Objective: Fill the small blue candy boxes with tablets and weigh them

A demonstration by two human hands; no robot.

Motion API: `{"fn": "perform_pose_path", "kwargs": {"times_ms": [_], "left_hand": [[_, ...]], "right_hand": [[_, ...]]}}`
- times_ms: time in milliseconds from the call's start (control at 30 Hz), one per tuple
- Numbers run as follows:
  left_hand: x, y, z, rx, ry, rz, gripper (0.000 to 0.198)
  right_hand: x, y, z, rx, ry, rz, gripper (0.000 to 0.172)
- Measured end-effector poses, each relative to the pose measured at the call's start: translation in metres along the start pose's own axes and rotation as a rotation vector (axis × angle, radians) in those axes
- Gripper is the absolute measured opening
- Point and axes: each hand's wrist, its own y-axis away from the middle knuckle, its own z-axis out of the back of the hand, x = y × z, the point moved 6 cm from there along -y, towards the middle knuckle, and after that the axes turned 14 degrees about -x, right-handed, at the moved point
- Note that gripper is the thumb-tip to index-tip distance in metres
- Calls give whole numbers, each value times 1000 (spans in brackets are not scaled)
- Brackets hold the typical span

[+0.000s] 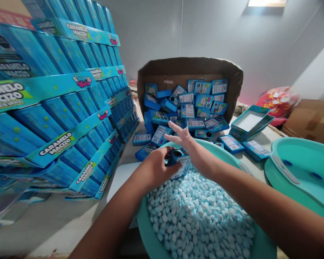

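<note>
My left hand (158, 167) grips a small blue candy box (182, 167) above the far left part of a turquoise tub (147, 230). The box's upper end shows a dark opening. My right hand (187, 144) is just above and beside that box, its fingers apart and stretched toward the left, with nothing seen in them. Light blue and white candies (199, 212) fill much of the tub. Behind the hands, a tipped cardboard carton (164, 77) holds many small blue boxes (187, 110), and several more lie on the table in front of it.
Tall stacks of blue display trays (62, 144) stand on the left. A second turquoise tub (313, 162) is at the right, near an open display tray (248, 122). Farther back are a red bag (277, 102) and a brown carton (313, 120).
</note>
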Motion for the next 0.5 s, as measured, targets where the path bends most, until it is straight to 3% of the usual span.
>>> {"fn": "perform_pose_path", "kwargs": {"times_ms": [133, 267, 400, 500], "left_hand": [[-3, 1, 1, -50, 50, 14, 41], [-2, -1, 14, -290, 124, -36, 43], [5, -1, 44, -558, 151, -40, 54], [5, 9, 77, -675, 86, -48, 51]], "right_hand": [[-1, -20, 32, -257, 2, 37, 83], [-15, -43, 58, -357, -30, -55, 76], [-37, -47, 53, -231, 109, -231, 71], [-38, -33, 35, 9, 477, -134, 55]]}}
